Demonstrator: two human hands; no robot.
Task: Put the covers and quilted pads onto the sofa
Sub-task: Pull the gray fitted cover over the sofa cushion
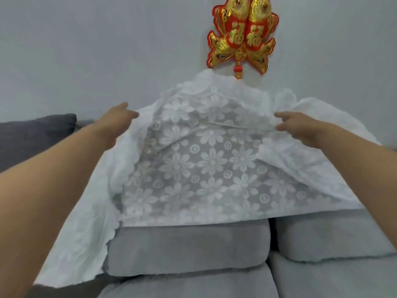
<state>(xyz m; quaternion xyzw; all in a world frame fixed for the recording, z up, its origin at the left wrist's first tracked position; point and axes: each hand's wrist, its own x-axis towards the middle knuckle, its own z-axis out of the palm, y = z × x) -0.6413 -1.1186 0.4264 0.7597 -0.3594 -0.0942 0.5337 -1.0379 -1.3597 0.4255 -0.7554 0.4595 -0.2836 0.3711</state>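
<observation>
Both hands, left hand [120,117] and right hand [294,123], pinch the lace cover [206,160] mid-frame, probably spreading it over the sofa's back cushion [189,248].

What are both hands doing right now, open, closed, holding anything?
Left hand: gripping the left side of the white lace cover.
Right hand: pinching a fold of the same cover on the right side.

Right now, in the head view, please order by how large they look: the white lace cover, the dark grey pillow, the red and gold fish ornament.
1. white lace cover, by far the largest.
2 and 3. dark grey pillow and red and gold fish ornament look alike; the pillow is partly hidden, so unranked.
</observation>
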